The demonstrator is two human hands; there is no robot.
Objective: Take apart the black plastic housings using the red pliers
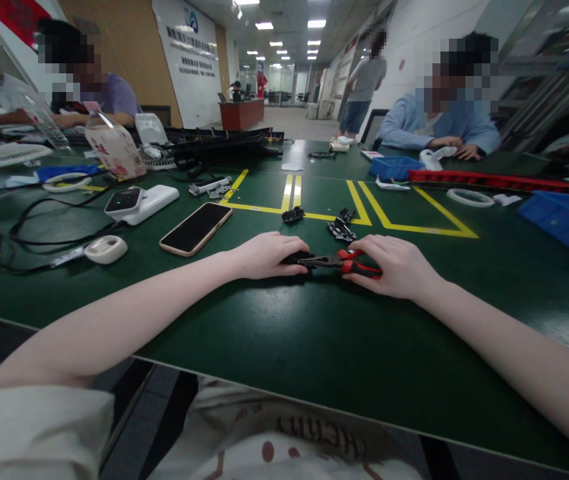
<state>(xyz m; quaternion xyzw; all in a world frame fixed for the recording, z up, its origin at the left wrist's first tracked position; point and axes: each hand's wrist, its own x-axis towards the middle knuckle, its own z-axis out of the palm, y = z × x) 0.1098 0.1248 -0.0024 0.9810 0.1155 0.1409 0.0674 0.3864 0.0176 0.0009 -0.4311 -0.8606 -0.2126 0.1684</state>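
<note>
My left hand (272,255) is closed on a small black part (297,260), mostly hidden by the fingers. In my right hand (398,267) are red-and-black handled pliers (360,268), their handles slightly spread. The jaws point left and reach the black part; whether they grip it I cannot tell. Just beyond my hands on the green table lie a black-and-silver part (341,230) and a smaller black part (292,215).
Left of my hands lie a phone (196,229), a white device (144,203), a beige oval object (106,249) and black cables. Blue bins (564,220) and a tape roll (469,198) sit at right. Yellow tape (424,231) marks the table (284,347). Other people sit across it.
</note>
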